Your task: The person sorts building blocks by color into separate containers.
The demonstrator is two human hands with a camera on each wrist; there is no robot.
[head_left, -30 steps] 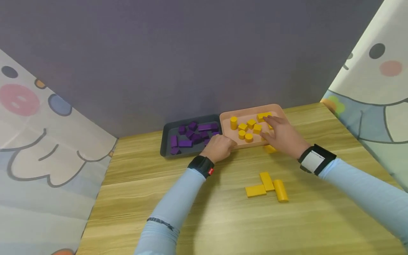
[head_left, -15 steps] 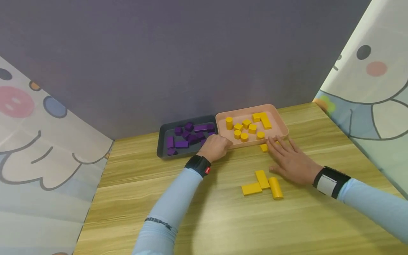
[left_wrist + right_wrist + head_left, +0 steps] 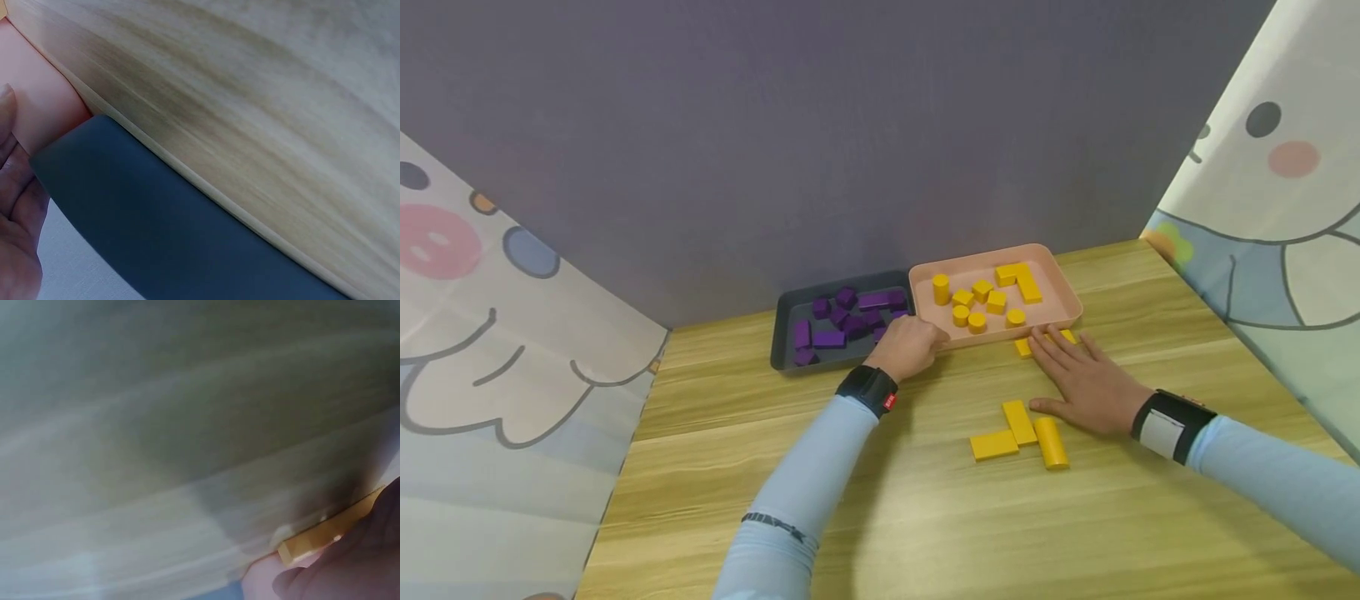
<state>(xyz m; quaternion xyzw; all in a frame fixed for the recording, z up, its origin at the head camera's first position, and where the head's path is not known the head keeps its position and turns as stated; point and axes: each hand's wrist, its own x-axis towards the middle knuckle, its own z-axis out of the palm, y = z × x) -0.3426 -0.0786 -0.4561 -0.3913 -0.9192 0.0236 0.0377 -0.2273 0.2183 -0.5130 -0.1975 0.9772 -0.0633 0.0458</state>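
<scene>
My left hand (image 3: 907, 348) pinches the near left corner of the pink tray (image 3: 1070, 308), right where it meets the dark grey tray (image 3: 782, 329). In the left wrist view its thumb (image 3: 6, 112) lies against the pink outer wall. My right hand (image 3: 1087, 385) rests palm down, fingers straight and spread, its fingertips over a flat yellow block (image 3: 1022, 347) in front of the pink tray. The right wrist view shows that yellow block (image 3: 322, 537) beside the fingers; the hand covers its middle. Several yellow cubes, cylinders and longer blocks lie in the pink tray.
Purple blocks (image 3: 829, 340) fill much of the dark tray. Nearer on the wooden table (image 3: 715, 467) lie two flat yellow blocks (image 3: 994, 445) and a yellow cylinder (image 3: 1051, 443). A grey wall (image 3: 850, 150) stands right behind both trays.
My right hand has left the blocks inside the pink tray, moving back and down to the flat yellow block on the table, its fingers now spread. The left hand keeps its place.
</scene>
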